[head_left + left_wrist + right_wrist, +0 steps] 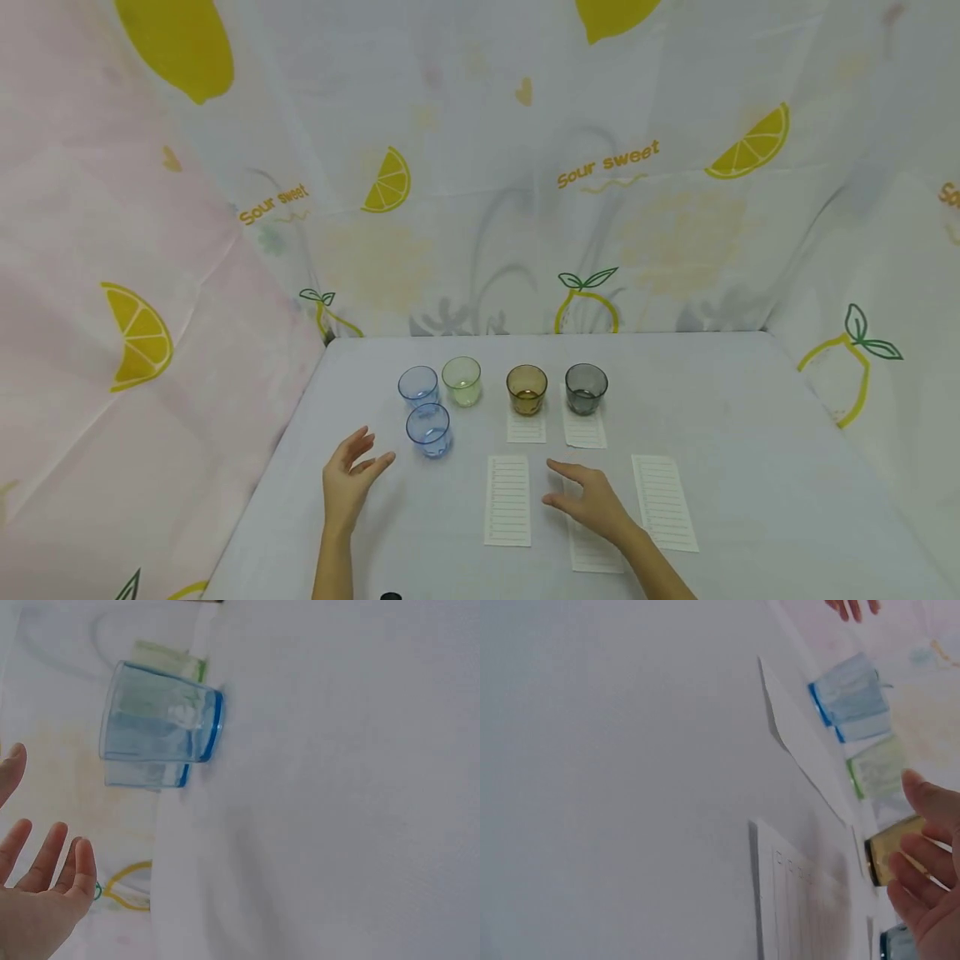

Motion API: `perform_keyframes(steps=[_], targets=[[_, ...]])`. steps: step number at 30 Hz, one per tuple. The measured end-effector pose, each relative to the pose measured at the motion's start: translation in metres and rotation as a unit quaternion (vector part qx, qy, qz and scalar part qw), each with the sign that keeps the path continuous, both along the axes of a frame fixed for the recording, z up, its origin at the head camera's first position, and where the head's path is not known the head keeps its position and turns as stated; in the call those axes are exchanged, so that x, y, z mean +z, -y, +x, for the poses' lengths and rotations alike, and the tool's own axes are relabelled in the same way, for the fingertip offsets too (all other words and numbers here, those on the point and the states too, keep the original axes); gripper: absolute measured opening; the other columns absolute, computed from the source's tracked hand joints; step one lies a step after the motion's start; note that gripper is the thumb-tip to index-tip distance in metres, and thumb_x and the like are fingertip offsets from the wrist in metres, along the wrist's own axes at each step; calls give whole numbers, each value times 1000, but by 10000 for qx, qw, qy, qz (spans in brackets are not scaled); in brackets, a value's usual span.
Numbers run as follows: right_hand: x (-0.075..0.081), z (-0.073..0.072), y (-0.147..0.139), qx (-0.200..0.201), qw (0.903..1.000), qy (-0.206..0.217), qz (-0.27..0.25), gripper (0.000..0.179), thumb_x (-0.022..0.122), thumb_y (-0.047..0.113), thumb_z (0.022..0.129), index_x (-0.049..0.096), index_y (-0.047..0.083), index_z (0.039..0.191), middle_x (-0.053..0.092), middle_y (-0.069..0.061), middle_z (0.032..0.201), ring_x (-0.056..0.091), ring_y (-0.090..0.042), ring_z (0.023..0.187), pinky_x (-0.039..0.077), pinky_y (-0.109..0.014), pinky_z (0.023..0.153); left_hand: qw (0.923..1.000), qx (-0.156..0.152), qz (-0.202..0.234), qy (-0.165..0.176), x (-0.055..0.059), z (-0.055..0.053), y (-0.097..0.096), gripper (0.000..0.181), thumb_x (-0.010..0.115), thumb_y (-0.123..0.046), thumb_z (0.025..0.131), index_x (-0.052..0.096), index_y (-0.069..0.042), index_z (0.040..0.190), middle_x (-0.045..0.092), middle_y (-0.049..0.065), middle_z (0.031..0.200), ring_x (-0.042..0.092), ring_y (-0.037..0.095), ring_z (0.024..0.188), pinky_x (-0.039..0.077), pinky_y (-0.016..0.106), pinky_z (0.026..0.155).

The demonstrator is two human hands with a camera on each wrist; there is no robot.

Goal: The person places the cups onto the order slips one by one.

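Observation:
My left hand [350, 483] hovers just left of the nearer blue glass [430, 433], its fingers and thumb spread with nothing between them. Behind that glass stand another blue glass [417, 383] and a pale green glass [462, 385]. In the left wrist view the nearer blue glass [161, 716] overlaps the other two. Holding nothing, my right hand [592, 500] is over a lined paper slip [596, 550], thumb and fingers apart. Beyond it an amber glass [527, 387] and a grey glass [586, 387] stand at the far ends of two more slips.
One lined slip [507, 502] lies left of my right hand, another slip [667, 504] to its right. The white table [765, 417] meets a lemon-print cloth [465, 250] at the back and sides. A small black object [391, 596] shows at the bottom edge.

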State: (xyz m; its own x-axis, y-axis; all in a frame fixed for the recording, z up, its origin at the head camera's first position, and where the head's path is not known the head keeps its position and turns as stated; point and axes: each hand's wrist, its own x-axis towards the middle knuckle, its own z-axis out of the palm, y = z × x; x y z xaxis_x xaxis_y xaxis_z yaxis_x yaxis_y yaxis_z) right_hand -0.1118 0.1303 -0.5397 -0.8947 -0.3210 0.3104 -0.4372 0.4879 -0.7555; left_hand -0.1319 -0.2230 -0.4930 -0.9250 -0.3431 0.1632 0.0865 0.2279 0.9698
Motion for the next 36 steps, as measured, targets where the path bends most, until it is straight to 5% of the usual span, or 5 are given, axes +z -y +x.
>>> perform_keyframes(steps=[6,16,27,36], targets=[[-11,7,19,122,9998,-131,-87,50,76,23,77,62,-9,113,66,-19,112,63,-35,100,53,-44,85,9997,124,-229,34,-12,4,-1,59,81,-1,69,57,2,123,59,20,120,54,-2,100,50,16,79],[-30,14,40,199,9975,-654,178,51,78,23,74,63,-8,112,66,-18,110,63,-34,99,53,-42,85,9990,-7,-247,371,-33,1,-12,76,82,-7,69,45,2,135,46,23,136,42,35,123,46,36,88],[-34,21,56,298,9858,-1374,920,51,78,25,72,65,-5,110,65,-14,114,59,-31,107,51,-43,89,9986,-235,-186,426,-45,-11,-24,84,81,-6,70,36,4,140,39,30,139,35,42,130,41,57,96],[-26,24,59,302,9847,-1141,1284,48,76,26,75,65,-4,111,64,-14,117,57,-31,111,48,-45,92,9976,-502,10,477,-49,-22,-31,89,81,-8,72,30,3,144,35,30,142,33,44,131,40,58,98]])
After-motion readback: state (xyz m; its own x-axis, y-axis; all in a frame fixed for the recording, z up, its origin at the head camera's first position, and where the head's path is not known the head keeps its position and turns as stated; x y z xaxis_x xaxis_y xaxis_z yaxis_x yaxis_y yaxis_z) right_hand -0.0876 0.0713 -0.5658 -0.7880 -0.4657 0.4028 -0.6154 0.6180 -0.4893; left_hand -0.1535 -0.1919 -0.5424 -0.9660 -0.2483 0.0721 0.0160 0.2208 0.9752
